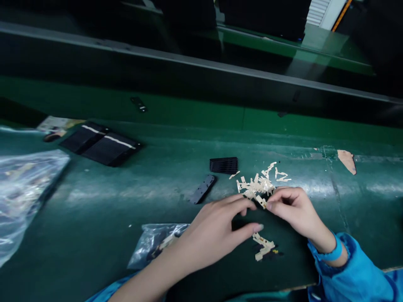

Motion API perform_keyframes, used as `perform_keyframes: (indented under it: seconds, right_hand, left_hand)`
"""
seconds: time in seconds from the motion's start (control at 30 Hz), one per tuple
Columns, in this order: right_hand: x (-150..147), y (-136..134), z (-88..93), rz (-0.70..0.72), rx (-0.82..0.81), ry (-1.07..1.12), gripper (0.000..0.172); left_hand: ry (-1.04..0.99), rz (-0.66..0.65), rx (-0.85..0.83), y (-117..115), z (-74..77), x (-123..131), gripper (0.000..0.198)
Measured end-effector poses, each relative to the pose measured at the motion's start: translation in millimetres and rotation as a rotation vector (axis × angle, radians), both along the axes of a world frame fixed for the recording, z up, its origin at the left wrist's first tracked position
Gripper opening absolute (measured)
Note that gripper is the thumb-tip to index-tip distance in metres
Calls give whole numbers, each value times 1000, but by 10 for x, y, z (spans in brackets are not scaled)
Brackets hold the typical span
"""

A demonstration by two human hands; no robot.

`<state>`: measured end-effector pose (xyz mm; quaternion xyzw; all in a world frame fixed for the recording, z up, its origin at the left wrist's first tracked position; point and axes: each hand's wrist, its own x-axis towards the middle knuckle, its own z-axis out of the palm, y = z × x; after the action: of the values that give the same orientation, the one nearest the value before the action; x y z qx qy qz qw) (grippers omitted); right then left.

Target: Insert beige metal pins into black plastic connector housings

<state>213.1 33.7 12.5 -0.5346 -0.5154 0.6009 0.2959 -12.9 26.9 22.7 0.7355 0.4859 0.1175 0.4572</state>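
Observation:
My right hand [291, 209] pinches a small cream plastic piece [260, 201] between thumb and forefinger. Facing it from the left, my left hand [217, 226] has its thumb and fingers spread, with nothing seen between them. Just beyond both hands lies a loose pile of small, flat, pale pieces [256, 183]. A few larger cream plastic parts [265, 247], with a tiny yellow bit beside them, lie below my left thumb. Behind my left hand are a dark grey oblong plate with holes [202, 189] and a row of thin black parts [223, 165].
A clear bag with parts [151, 243] lies partly behind my left forearm. At the far left is a larger clear bag [28, 188], near a flat black panel with white strips [99, 143]. A tan scrap [346, 161] sits on the green bench [173, 167] at right.

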Motion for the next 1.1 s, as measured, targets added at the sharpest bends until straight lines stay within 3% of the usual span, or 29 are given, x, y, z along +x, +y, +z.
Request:
perform_keyframes:
  seconds: [0.13, 0.3, 0.47, 0.63, 0.8, 0.93, 1.0, 1.1]
  right_hand:
    - [-122, -89, -39, 41, -2, 53, 8]
    - [-139, -124, -30, 127, -72, 133, 7]
    - [-126, -113, -7, 99, 18, 87, 9]
    - [-133, -114, -5, 76, 82, 46, 12]
    - [-138, -120, -17, 93, 123, -16, 13]
    - [-148, -131, -10, 99, 134, -67, 12]
    - [-143, -131, 9, 111, 97, -68, 12]
    - [-118, -116, 49, 120, 19, -18, 12]
  left_hand:
    - [-246, 129, -30, 26, 50, -8, 30]
    - [-228, 45, -97, 16, 16, -1, 29]
    - [-231, 213, -20, -25, 7, 46, 18]
    - [-261, 61, 150, -60, 23, 30, 29]
    - [-135, -35, 353, -76, -21, -3, 32]
    - [-46, -90, 389, -82, -31, -14, 32]
    - [-23, -84, 398, -70, -62, -19, 31]
    - [79, 26, 425, -26, -137, -25, 31]
